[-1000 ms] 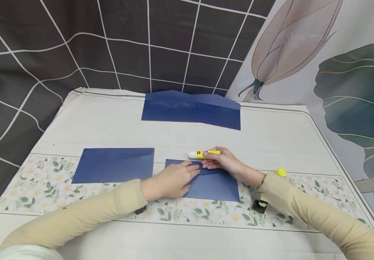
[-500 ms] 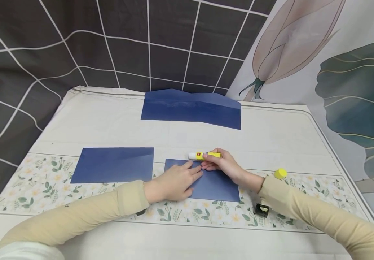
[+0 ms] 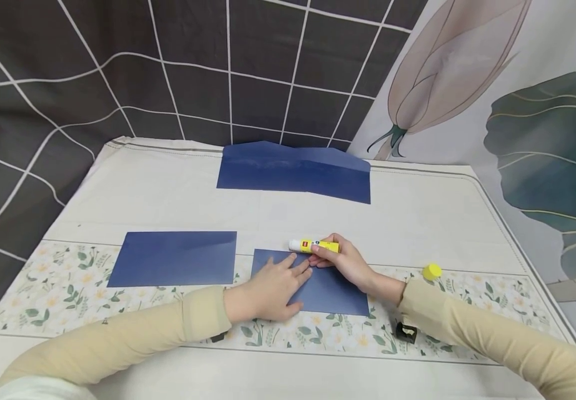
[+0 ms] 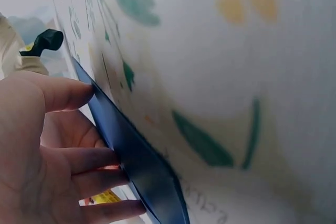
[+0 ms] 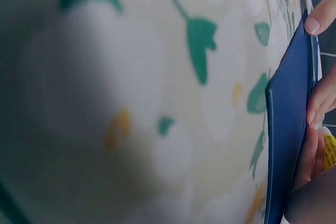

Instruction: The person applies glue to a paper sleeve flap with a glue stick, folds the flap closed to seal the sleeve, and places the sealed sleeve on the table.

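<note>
Your right hand (image 3: 350,264): grip curled round one yellow glue stick (image 3: 307,245), at far edge of blue sheet (image 3: 335,291) on desk (image 3: 178,205); your left hand (image 3: 273,289): grip released, resting on that sheet

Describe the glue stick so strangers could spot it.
On the white tabletop, find the blue paper under the left hand. At its far edge, the right hand holds the glue stick. A white end sets it apart from the all-yellow cap farther right.
</note>
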The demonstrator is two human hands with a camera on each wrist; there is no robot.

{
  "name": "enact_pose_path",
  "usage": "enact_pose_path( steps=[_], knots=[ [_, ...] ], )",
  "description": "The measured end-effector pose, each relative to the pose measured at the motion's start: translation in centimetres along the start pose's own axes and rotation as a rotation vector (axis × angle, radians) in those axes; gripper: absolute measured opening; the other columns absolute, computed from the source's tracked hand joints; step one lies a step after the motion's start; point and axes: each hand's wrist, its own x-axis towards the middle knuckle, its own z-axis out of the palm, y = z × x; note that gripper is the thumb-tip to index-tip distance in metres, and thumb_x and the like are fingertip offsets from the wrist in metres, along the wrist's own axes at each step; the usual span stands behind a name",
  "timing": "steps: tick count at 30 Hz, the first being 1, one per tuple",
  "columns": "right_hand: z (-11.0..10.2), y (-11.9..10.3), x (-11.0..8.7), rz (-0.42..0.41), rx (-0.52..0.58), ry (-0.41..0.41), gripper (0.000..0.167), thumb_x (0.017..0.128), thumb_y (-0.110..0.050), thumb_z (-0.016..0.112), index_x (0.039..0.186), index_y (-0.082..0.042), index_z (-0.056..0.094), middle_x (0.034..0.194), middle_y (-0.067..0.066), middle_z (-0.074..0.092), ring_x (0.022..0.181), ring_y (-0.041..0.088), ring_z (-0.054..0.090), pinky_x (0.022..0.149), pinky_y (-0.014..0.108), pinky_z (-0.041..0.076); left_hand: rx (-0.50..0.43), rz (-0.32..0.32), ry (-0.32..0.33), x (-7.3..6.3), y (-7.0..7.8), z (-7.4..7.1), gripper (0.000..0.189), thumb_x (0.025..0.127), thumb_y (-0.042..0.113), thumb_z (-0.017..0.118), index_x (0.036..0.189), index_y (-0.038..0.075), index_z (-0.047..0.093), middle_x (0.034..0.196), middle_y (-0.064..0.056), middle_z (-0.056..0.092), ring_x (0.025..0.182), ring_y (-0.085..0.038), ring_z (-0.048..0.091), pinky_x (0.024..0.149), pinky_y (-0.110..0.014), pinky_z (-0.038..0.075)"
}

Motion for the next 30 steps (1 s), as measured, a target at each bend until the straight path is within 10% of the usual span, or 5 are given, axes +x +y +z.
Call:
enact_pose_path(
  steps=[18, 30],
  knots=[
    [-0.9, 0.2, -0.3, -0.014, 0.006, -0.104, 0.029, 0.097, -0.017, 0.056, 0.114, 0.003, 0.043, 0.105, 0.015, 0.069, 0.09, 0.005, 0.069, 0.085, 0.022, 0.055, -0.128, -0.047, -0.089, -0.9, -0.4, 0.5, 0.078, 0.091, 0.052, 0.054, 0.152, 0.011, 0.028, 0.16, -0.005, 0.018, 0.149, -0.029, 0.012, 0.114, -0.061, 0.022],
    [-1.4, -0.2, -0.2, 0.015, -0.014, -0.153, 0.035, 0.098, -0.022, 0.056, 0.116, 0.004, 0.042, 0.108, 0.015, 0.069, 0.093, 0.007, 0.069, 0.087, 0.024, 0.055, -0.178, -0.05, -0.062, -2.1, -2.1, -0.4, 0.072, 0.09, 0.049, 0.058, 0.146, 0.008, 0.04, 0.155, -0.009, 0.033, 0.146, -0.023, 0.026, 0.12, -0.047, 0.02]
  ],
)
